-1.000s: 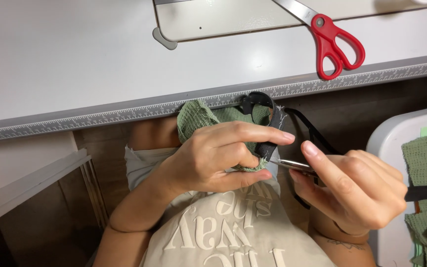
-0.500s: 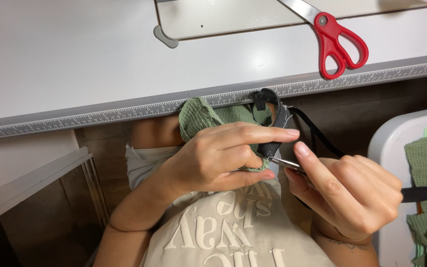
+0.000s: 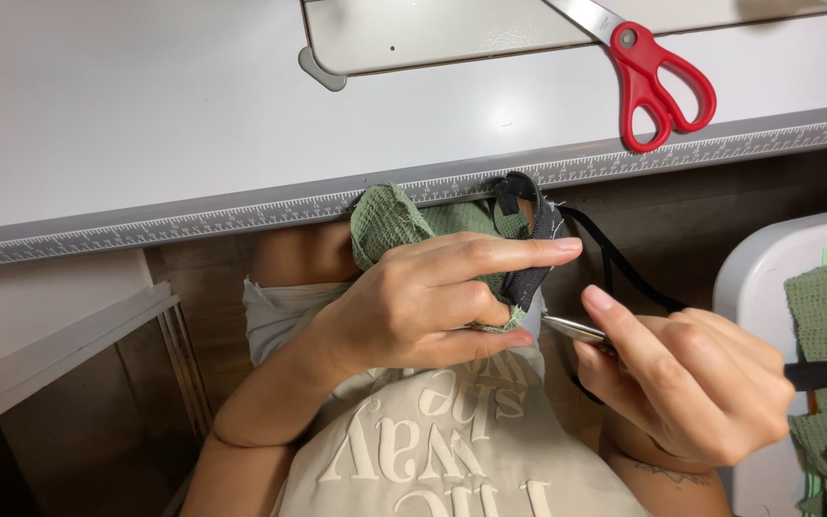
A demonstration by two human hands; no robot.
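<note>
While left hand pinches green waffle cloth and black strap, right hand grips small metal snips, blade pointing left, just right of strap end.

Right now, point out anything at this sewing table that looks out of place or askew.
Little stands out. The red-handled scissors lie askew, blades resting up on the white machine base rather than flat on the table. Below the edge, the left hand pinches green fabric and black strap; the right hand holds a small metal tool.
</note>
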